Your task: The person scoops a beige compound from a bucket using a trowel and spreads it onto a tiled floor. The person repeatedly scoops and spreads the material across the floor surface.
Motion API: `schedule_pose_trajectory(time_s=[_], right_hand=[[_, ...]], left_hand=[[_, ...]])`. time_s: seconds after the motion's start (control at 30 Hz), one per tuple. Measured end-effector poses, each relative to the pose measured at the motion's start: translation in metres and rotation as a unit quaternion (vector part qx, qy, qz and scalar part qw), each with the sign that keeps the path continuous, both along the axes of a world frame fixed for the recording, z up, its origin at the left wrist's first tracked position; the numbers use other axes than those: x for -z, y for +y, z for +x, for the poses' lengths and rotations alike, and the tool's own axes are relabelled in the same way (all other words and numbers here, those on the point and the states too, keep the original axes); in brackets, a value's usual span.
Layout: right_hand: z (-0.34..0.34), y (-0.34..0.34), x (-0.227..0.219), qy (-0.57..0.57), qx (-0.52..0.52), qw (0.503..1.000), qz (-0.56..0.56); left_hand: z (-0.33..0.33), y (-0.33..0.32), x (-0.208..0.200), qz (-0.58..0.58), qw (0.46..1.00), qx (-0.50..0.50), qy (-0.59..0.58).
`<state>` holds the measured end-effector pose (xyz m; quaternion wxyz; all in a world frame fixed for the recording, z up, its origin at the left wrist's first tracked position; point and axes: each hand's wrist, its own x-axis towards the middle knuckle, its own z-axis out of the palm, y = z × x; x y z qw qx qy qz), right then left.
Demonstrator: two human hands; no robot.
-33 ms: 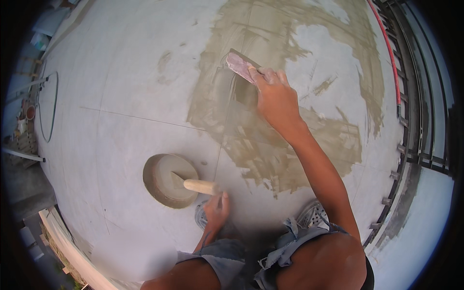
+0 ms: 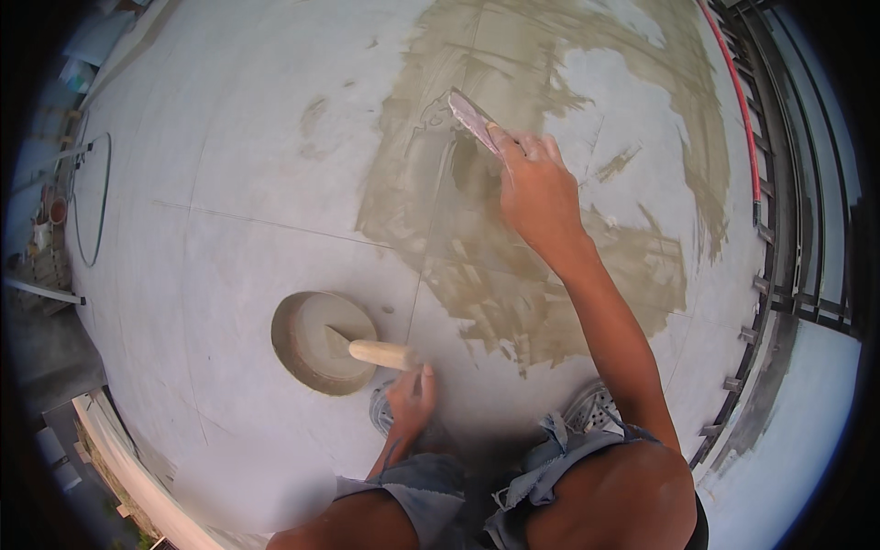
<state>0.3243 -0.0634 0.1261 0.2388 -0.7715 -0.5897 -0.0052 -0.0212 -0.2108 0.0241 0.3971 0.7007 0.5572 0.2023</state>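
My right hand (image 2: 541,188) is closed round the pinkish, mortar-crusted grip of a finishing trowel (image 2: 472,119). The trowel is tilted over a patch of wet grey-green coating (image 2: 440,206) spread on the pale floor, and its blade is mostly hidden. Lower left, a round pan (image 2: 286,344) holds a grey mix. A pointing trowel (image 2: 380,354) leans in it, blade in the mix and wooden handle jutting over the rim. Just under that handle's end is my left hand (image 2: 410,401), its fingers curled in and thumb side up; it does not wrap the handle.
A red hose or pipe (image 2: 741,101) runs along the right edge, beside a dark metal railing (image 2: 807,183). A thin green hose (image 2: 103,202) loops at the far left. My shoes (image 2: 591,406) are close below the coated patch. A blurred pale shape (image 2: 252,486) covers the lower left.
My right hand has shifted slightly right and down with the finishing trowel, which is now tipped more onto its edge. My left hand, the pan and the pointing trowel stay put.
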Motion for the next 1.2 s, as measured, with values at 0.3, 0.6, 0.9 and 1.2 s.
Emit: schedule_pose_trajectory(time_s=[0.3,0.6,0.9,1.2], right_hand=[[0.091,-0.015,-0.015,0.064,0.115,0.991,0.013],[0.050,0.069,0.008,0.001,-0.038,0.989,-0.140],[-0.004,0.017,-0.010,0.034,-0.105,0.990,-0.084],[0.020,0.013,0.009,-0.017,-0.212,0.973,-0.090]], left_hand=[[0.014,0.003,0.005,0.064,0.997,-0.001,-0.037],[0.006,0.003,0.003,0.057,0.998,-0.011,-0.031],[0.009,0.004,-0.002,0.037,0.997,-0.009,-0.060],[0.008,0.004,-0.002,0.045,0.997,-0.009,-0.055]])
